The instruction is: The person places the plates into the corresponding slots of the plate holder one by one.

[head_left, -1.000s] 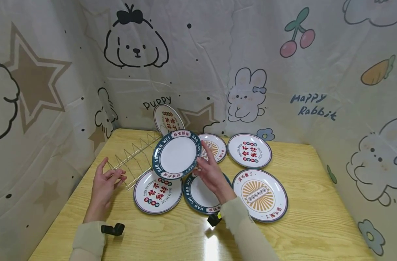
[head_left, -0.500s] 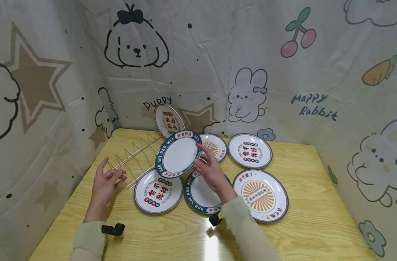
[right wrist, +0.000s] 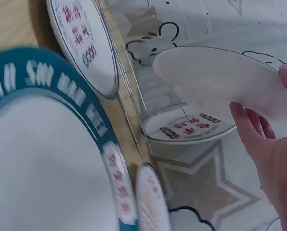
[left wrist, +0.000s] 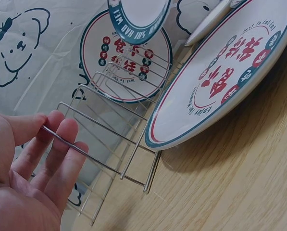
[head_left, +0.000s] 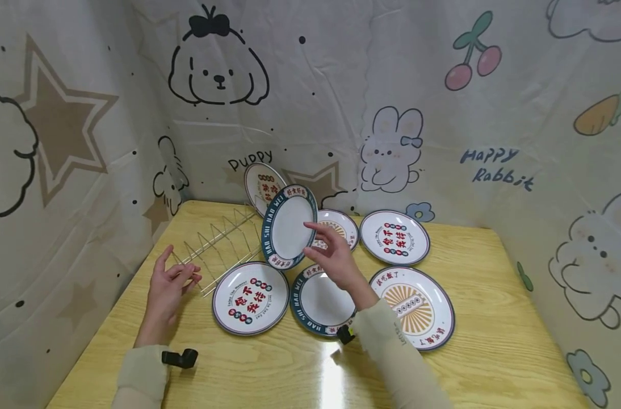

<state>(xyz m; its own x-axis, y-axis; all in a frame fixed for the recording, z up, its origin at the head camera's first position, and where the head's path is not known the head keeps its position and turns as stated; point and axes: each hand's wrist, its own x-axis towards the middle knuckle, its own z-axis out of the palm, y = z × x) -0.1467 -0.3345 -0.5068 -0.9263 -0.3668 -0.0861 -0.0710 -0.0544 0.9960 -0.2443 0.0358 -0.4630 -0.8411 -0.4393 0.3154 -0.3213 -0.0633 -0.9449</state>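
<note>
My right hand (head_left: 336, 264) pinches the right rim of a plate with a dark teal border (head_left: 288, 226), raised and tilted steeply, its white face toward the head camera. In the right wrist view the thumb and fingers grip that plate's pale underside (right wrist: 205, 79). With thumb and fingertips, my left hand (left wrist: 35, 163) pinches the near end wire of a metal dish rack (left wrist: 101, 162). At the rack's far end one red-lettered plate (head_left: 258, 180) stands on edge, partly behind the held plate. The left hand's palm faces up in the left wrist view.
A red-lettered plate (head_left: 251, 298) lies against the rack's right side. Beside it are another teal-bordered plate (head_left: 321, 304) and a sunburst plate (head_left: 412, 326). Behind lie a red-lettered plate (head_left: 394, 237) and a partly hidden sunburst plate (head_left: 343, 221). A printed curtain (head_left: 321, 74) backs the wooden table (head_left: 269, 369).
The held plate has moved right and slightly up, and turned more upright, toward edge-on. My right hand turned with it; my left hand stays on the rack. The view shifted slightly.
</note>
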